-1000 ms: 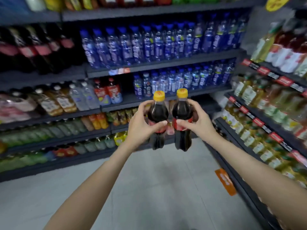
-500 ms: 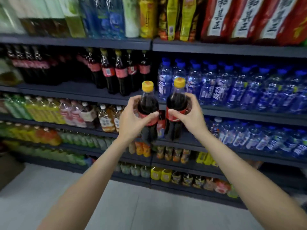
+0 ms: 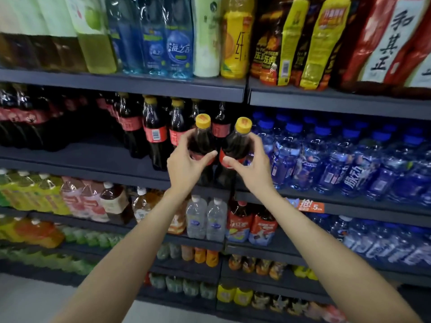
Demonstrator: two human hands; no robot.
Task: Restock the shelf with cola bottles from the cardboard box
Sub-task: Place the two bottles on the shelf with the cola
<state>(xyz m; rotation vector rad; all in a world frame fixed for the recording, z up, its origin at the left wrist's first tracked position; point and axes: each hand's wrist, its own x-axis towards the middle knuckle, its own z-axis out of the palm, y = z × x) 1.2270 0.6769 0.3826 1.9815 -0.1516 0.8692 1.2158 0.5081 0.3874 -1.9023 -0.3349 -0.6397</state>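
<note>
Bottles [image 3: 203,145] clenched in your left hand [image 3: 186,170] and right hand [image 3: 250,170] risked toppling shelf-edge [image 3: 93,170] colas [image 3: 155,136].

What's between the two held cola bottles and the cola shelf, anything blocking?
Partly. The left hand and right hand each hold a cola bottle in front of the stocked cola row, which fills the shelf's right end. The bare shelf left of that row looks open.
</note>
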